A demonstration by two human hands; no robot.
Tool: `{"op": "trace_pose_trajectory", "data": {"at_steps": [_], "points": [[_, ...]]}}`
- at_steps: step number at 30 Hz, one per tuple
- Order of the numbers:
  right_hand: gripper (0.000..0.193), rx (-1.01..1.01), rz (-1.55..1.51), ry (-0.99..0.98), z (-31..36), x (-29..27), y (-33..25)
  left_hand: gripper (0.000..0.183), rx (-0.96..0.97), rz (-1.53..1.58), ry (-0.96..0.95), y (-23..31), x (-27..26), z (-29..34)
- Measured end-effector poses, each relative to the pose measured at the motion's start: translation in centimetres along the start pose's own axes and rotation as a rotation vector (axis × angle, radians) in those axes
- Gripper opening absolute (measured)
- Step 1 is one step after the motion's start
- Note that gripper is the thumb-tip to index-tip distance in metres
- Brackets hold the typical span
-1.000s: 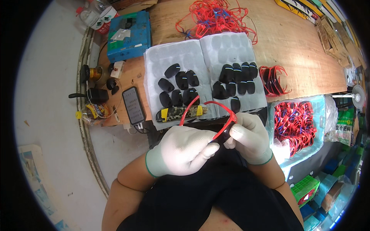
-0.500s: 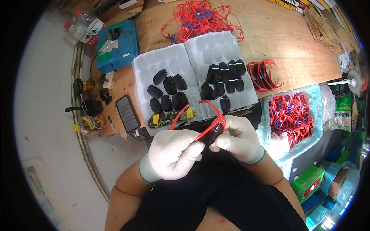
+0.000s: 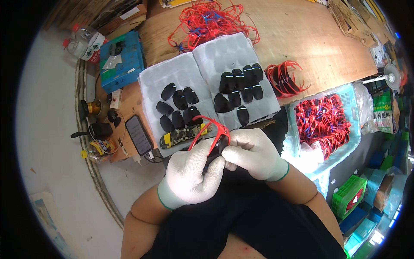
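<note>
In white knit gloves, both hands hold one pair of red-framed sunglasses close to my body, at the near edge of the table. My left hand is closed around its left side, and my right hand pinches the right side near a dark lens. The fingertips of both hands nearly meet below the frame, and the gloves cover part of it. Just beyond lie white sheets with moulded hollows, bearing several loose dark lenses. A camouflage-patterned object with yellow ends rests at their near edge.
Tangled red and blue frames lie at the back. Red glasses with dark lenses stand right of the sheets. A light-blue crate holds more frames. At left are a phone, a blue box and plastic bottles.
The sunglasses have turned in my hands and sit a little farther left, with their red arms now closer together. My hands have drawn nearer each other. The whole view has shifted slightly.
</note>
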State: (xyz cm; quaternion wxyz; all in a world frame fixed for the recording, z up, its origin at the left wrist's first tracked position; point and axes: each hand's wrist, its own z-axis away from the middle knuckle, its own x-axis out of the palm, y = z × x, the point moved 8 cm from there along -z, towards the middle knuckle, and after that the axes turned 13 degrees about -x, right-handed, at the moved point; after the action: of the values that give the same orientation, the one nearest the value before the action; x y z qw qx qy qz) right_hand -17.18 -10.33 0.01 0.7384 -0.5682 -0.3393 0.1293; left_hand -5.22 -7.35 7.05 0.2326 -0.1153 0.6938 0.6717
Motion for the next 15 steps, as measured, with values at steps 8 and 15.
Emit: {"op": "trace_pose_trajectory", "data": {"at_steps": [8,15], "points": [[0.025,-0.282,0.105,0.166,-0.3,-1.3,-1.3,0.036,0.079,-0.072,0.004,-1.2,-0.9,-0.9],[0.036,-0.704,0.767,-0.427,-0.6,0.7,-6.9,0.034,0.057,-0.182,-0.31,0.3,-0.2,-0.4]]}}
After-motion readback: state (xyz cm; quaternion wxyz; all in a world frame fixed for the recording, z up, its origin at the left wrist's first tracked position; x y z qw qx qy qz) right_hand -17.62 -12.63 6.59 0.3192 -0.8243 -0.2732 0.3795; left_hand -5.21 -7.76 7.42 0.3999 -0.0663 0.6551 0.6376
